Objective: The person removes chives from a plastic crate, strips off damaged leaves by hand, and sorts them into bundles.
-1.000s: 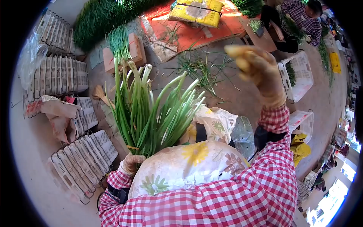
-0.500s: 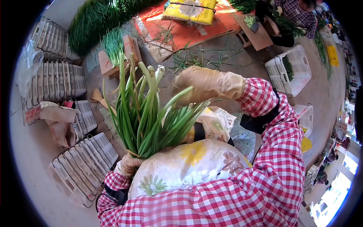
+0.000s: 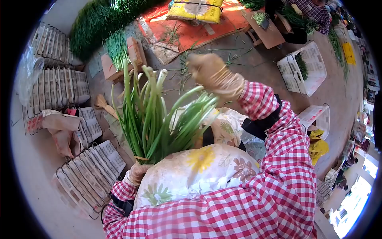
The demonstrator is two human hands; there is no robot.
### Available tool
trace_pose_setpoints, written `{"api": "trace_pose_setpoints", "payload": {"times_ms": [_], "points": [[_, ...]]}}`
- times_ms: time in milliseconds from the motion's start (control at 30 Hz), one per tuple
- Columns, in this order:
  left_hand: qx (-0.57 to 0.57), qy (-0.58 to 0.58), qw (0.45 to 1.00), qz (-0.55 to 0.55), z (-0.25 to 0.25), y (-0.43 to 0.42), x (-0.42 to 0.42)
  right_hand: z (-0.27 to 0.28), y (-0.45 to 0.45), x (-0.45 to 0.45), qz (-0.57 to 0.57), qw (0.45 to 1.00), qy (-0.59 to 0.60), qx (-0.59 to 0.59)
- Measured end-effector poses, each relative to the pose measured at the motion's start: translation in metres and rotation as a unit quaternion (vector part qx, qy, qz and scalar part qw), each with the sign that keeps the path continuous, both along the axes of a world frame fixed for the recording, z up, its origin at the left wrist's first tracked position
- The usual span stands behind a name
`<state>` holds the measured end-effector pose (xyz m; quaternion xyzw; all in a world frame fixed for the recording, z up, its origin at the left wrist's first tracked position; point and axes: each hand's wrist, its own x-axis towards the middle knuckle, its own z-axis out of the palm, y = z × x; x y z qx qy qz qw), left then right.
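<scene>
Head view: right hand (image 3: 215,75), one o'clock, has risen slightly beside green stalk bunch (image 3: 149,123), nine o'clock; blurred, grip can't tell. Left hand (image 3: 137,173), between seven and eight, clasps bunch's base, seemingly alone.

A red-and-white checked cloth sleeve (image 3: 292,155) is contrasting with long, pale-tipped green stalks (image 3: 147,127), as a broad white lap cloth (image 3: 213,175) is displaying printed yellow, green and reddish-brown flowers (image 3: 201,159).
</scene>
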<state>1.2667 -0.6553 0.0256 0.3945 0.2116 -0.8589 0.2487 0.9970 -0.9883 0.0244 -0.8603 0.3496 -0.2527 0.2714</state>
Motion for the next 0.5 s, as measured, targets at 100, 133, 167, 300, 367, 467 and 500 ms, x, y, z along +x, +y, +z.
{"api": "trace_pose_setpoints", "payload": {"times_ms": [100,133,167,300,367,467,500], "points": [[-0.044,-0.038,0.998,0.009,-0.003,0.007,0.002,-0.042,-0.046,-0.043,-0.159,0.985,-0.019,0.056],[-0.087,-0.072,0.994,0.006,-0.006,0.010,0.002,-0.039,-0.050,-0.058,-0.176,0.981,0.053,0.055],[-0.121,-0.095,0.988,0.006,-0.008,0.013,0.003,-0.039,-0.050,-0.070,-0.164,0.974,0.157,0.008],[-0.201,-0.144,0.969,0.004,-0.017,0.023,0.006,-0.011,-0.005,-0.079,-0.080,0.961,0.054,0.261],[-0.228,-0.156,0.961,-0.003,-0.021,0.026,0.007,0.010,0.026,-0.060,-0.058,0.865,-0.040,0.496],[-0.275,-0.174,0.945,-0.019,-0.026,0.028,0.012,0.048,0.044,-0.034,-0.022,0.863,0.005,0.505],[-0.302,-0.184,0.935,-0.028,-0.029,0.031,0.014,0.046,0.045,-0.035,-0.019,0.903,-0.025,0.428]]}}
